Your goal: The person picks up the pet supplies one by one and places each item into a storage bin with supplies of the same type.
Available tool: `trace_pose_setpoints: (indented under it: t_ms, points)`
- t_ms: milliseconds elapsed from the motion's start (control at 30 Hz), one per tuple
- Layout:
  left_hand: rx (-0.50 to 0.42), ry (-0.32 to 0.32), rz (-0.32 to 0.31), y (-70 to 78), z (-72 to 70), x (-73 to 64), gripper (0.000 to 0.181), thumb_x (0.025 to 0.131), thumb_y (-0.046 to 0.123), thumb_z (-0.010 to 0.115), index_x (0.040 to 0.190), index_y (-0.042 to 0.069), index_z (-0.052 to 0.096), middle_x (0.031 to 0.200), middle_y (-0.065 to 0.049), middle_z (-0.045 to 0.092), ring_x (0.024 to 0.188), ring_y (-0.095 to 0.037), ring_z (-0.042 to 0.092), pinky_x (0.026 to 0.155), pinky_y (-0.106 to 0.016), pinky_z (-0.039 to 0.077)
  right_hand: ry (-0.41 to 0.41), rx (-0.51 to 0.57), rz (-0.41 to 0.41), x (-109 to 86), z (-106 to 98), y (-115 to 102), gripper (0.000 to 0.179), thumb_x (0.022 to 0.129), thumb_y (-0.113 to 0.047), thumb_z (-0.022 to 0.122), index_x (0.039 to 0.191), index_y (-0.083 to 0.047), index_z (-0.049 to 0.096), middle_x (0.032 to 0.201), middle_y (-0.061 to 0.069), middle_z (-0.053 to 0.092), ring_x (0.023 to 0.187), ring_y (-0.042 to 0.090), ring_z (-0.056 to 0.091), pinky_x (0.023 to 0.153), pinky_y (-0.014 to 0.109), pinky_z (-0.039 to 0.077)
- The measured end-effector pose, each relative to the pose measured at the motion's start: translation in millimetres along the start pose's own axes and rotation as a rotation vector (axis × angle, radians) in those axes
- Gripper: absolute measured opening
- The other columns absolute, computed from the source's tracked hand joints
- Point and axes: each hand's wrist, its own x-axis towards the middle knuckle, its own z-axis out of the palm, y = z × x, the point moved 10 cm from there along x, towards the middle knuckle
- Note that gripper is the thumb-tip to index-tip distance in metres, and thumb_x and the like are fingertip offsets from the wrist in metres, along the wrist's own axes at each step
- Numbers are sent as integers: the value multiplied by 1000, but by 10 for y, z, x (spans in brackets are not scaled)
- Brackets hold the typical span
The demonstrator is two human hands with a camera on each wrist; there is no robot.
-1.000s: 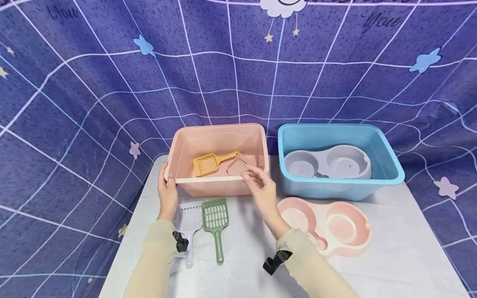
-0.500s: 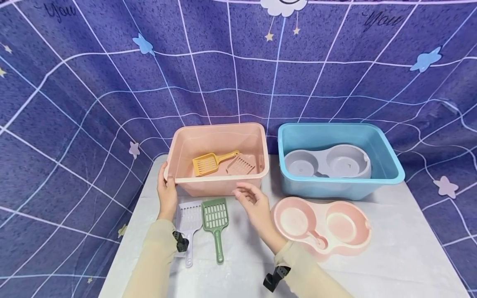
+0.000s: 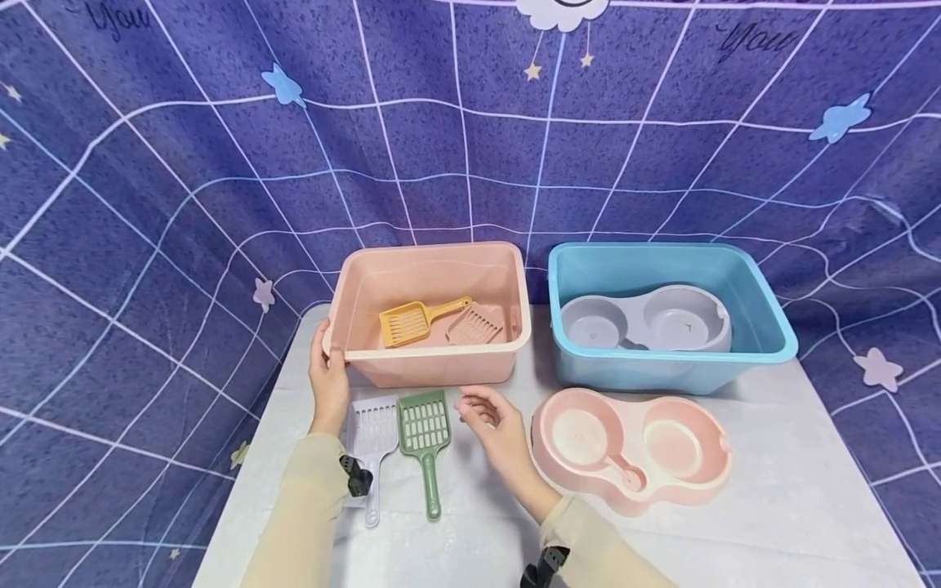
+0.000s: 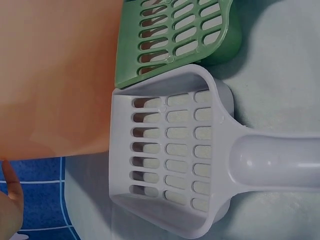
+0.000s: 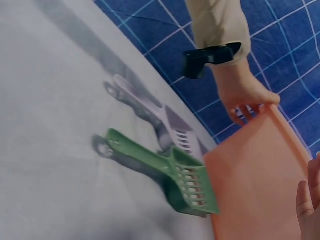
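Observation:
My left hand (image 3: 328, 382) grips the left front corner of a pink plastic bin (image 3: 430, 367), its thumb over the rim in the right wrist view. Inside lie a yellow litter scoop (image 3: 407, 324) and a pink litter scoop (image 3: 474, 325), whose handle is hidden by the front wall. My right hand (image 3: 500, 437) hovers in front of the bin with fingers loosely bent and nothing in them. To its left, a green litter scoop (image 3: 425, 433) and a lavender litter scoop (image 4: 220, 150) lie side by side on the table, handles toward me.
A blue bin (image 3: 662, 371) stands right of the pink one and holds a grey double pet bowl (image 3: 631, 314). In front of it sits a pink double pet bowl (image 3: 632, 425), just right of my right hand. A blue patterned curtain (image 3: 470, 163) hangs behind the table (image 3: 801, 490).
My right hand has let go of the pink scoop inside the bin, then come out over the rim and down toward me. The left hand has stayed at the corner.

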Motion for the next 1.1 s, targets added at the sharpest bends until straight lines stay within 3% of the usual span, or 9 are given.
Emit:
trace_pose_setpoints:
  t_ms: [200, 467, 600, 833, 1000, 1100]
  points:
    - [5, 8, -8, -16, 6, 19, 50, 105, 8, 36, 154, 8, 32, 151, -15, 38, 126, -28, 43, 88, -21, 41, -25, 35, 59, -44, 12, 228, 28, 94, 1, 64, 120, 10, 61, 103, 27, 65, 84, 14, 62, 79, 24, 52]
    - [-6, 2, -7, -16, 25, 28, 50, 104, 8, 36, 154, 8, 31, 152, -14, 38, 127, -27, 43, 90, -20, 41, -26, 52, 104, -93, 23, 800, 28, 95, -3, 64, 121, 7, 62, 101, 20, 65, 85, 15, 62, 80, 30, 54]
    - [-4, 9, -6, -25, 5, 24, 50, 105, 8, 36, 154, 9, 32, 150, -14, 40, 124, -25, 44, 90, -24, 41, -44, 43, 92, -153, 75, 910, 29, 96, -6, 64, 120, 8, 61, 101, 22, 65, 85, 15, 62, 80, 32, 55]
    - [-7, 13, 2, -35, -1, 19, 50, 105, 8, 36, 154, 9, 32, 150, -15, 39, 124, -25, 44, 91, -26, 41, -63, 30, 160, -253, 141, 972, 29, 95, 0, 62, 120, 14, 58, 101, 28, 64, 83, 12, 60, 73, 21, 50]
    - [-9, 18, -1, -35, -2, 21, 50, 105, 8, 36, 154, 9, 32, 152, -14, 38, 126, -26, 43, 93, -27, 41, -60, 42, 203, -321, 160, 953, 27, 94, 3, 62, 117, 17, 58, 100, 30, 63, 81, 18, 61, 73, 23, 52]
    - [9, 17, -3, -33, -2, 15, 49, 105, 9, 36, 154, 9, 32, 153, -14, 37, 129, -27, 42, 99, -33, 41, -52, 77, 220, -351, 169, 1113, 28, 94, 2, 63, 117, 17, 58, 97, 25, 65, 80, 17, 62, 74, 26, 54]
